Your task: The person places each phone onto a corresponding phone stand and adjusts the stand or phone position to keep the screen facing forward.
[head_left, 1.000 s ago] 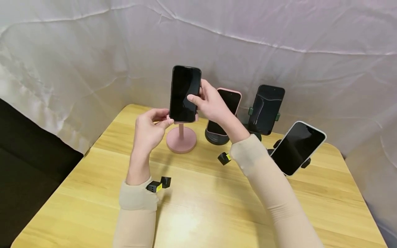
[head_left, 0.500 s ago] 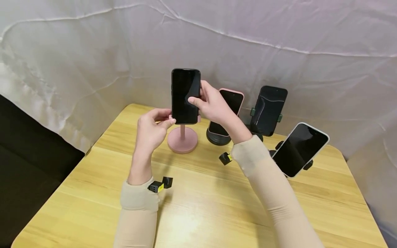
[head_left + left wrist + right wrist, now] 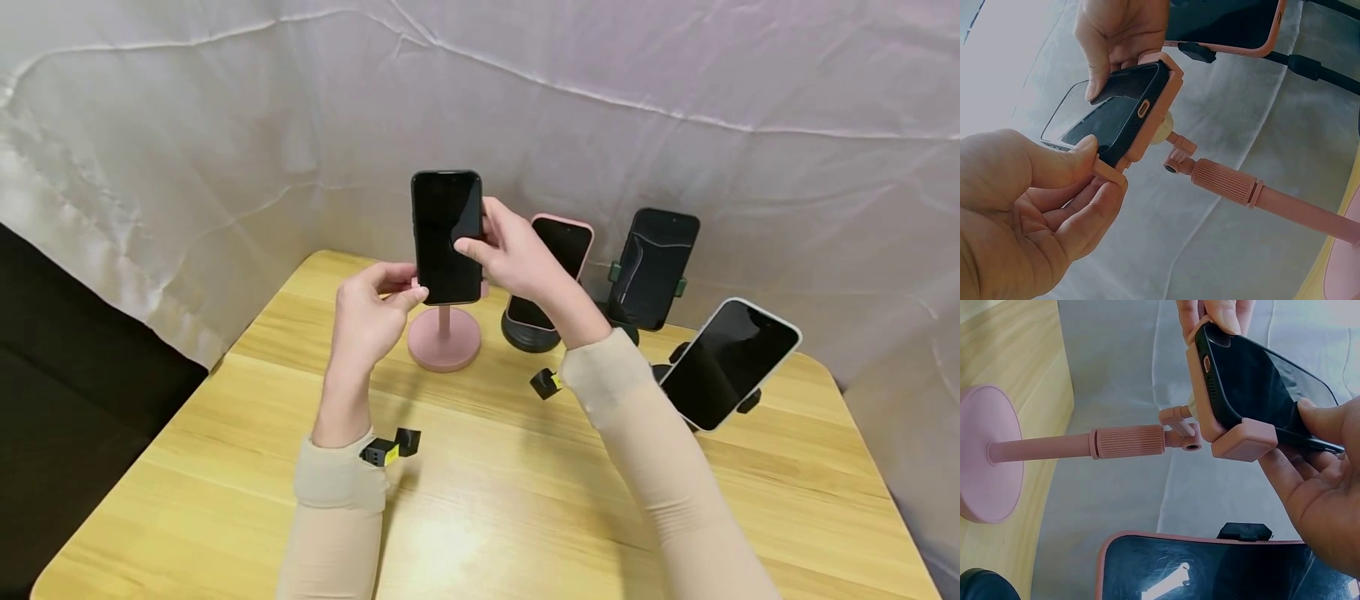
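Note:
A black-cased phone (image 3: 448,237) stands upright in the clamp of a pink phone stand (image 3: 444,340). My right hand (image 3: 513,248) grips the phone's right edge, thumb on the screen and fingers behind. At the lower left corner, my left hand (image 3: 371,312) pinches the pink clamp's side arm (image 3: 1110,172) between thumb and fingers. The opposite clamp arm (image 3: 1244,440) lies over the phone's other edge in the right wrist view. A pivot joint (image 3: 1179,422) links the clamp to the ribbed pole (image 3: 1129,442).
Right of the stand, a pink-cased phone (image 3: 562,242) sits in a black-based holder (image 3: 528,335). Beyond it are a dark phone (image 3: 652,267) in a green-clamped holder and a white-cased phone (image 3: 731,364) in a black holder. A pale curtain (image 3: 600,83) hangs behind the wooden table (image 3: 487,500).
The phone's top has swung slightly left and down, so it stands straighter. Both hands keep their holds. The whole view has shifted a little.

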Motion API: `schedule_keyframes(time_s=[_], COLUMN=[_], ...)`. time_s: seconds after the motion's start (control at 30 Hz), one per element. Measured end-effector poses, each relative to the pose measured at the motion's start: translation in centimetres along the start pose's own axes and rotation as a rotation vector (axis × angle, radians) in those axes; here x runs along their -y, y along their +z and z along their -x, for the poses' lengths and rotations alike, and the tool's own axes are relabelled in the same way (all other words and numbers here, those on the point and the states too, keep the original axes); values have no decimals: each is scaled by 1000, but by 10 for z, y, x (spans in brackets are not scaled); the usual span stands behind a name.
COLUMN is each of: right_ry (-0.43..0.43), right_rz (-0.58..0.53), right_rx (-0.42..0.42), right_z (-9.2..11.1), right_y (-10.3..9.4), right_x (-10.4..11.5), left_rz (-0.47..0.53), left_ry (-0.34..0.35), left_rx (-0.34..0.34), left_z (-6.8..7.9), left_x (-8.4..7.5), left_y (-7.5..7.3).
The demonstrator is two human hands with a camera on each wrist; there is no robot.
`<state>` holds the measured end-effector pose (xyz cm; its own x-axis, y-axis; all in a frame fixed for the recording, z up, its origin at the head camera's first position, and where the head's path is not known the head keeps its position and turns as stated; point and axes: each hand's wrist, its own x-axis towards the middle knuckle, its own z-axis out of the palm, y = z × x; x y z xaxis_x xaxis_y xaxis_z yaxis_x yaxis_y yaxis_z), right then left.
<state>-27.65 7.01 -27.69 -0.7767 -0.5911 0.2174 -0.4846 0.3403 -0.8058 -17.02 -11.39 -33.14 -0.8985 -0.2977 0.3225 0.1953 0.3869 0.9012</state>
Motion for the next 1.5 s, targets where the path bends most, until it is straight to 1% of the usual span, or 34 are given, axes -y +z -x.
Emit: schedule_keyframes(time_s=[0.33, 0.57, 0.73, 0.93, 1.07, 1.17, 1.23, 1.3, 1.4, 1.5], right_ry=[-19, 2, 10, 19, -17, -41, -48, -45, -51, -63], right_rz=[6, -19, -106, -214, -286, -316, -302, -265, -212, -187], right_rx=[14, 10, 8, -24, -54, -87, -106, -117, -117, -111], right_z=[5, 5, 3, 0, -4, -8, -11, -13, -15, -17], right_y=[2, 7, 9, 9, 9, 5, 2, -1, -3, -4], right_x=[-4, -8, -6, -5, -1, 5, 10, 13, 15, 13], left_rz=[-10, -8, -13, -11, -7, -4, -3, -3, -4, -4], left_ry=[-13, -35, -46, -27, -19, -13, -10, -9, -15, -28], left_rx=[10, 10, 8, 18, 23, 25, 26, 26, 28, 29], left_z=[-1, -3, -3, -4, -3, -3, -3, -4, -5, -5], left_x=[0, 3, 2, -1, 0, 1, 1, 1, 1, 2], left_y=[0, -3, -7, -9, -9, -8, -7, -6, -6, -6])
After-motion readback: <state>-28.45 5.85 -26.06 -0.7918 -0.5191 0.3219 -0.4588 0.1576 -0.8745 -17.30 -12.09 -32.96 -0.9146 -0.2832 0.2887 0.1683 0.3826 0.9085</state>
